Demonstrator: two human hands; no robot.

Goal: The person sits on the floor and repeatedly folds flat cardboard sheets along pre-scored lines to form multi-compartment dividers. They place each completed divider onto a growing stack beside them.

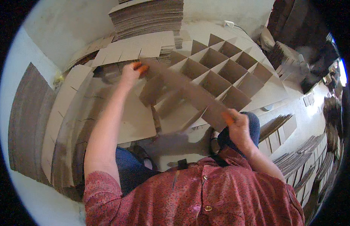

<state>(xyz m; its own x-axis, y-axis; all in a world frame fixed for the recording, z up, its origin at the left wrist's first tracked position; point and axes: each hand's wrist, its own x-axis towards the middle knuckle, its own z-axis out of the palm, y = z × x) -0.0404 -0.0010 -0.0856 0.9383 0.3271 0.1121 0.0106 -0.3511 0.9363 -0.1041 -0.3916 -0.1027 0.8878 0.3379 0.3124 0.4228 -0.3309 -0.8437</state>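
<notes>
A long cardboard strip [186,88] stretches slantwise between my two hands, somewhat blurred by motion. My left hand [134,71], with orange on its fingertips, is closed on the strip's far left end. At the near right end, my right hand [237,122] grips it, also with orange at the fingers. Just beyond the strip stands a cardboard divider grid [214,83], its slotted pieces crossing to form several square cells. The strip hides part of the grid's near side. Whether the strip touches the grid, I cannot tell.
A tall stack of flat cardboard [146,19] stands at the back. Slotted sheets [131,47] lie before it, and more slotted cardboard [65,113] leans at the left. Bundles of strips [299,154] lie at the right. A white plug [228,24] with a cord sits by the wall.
</notes>
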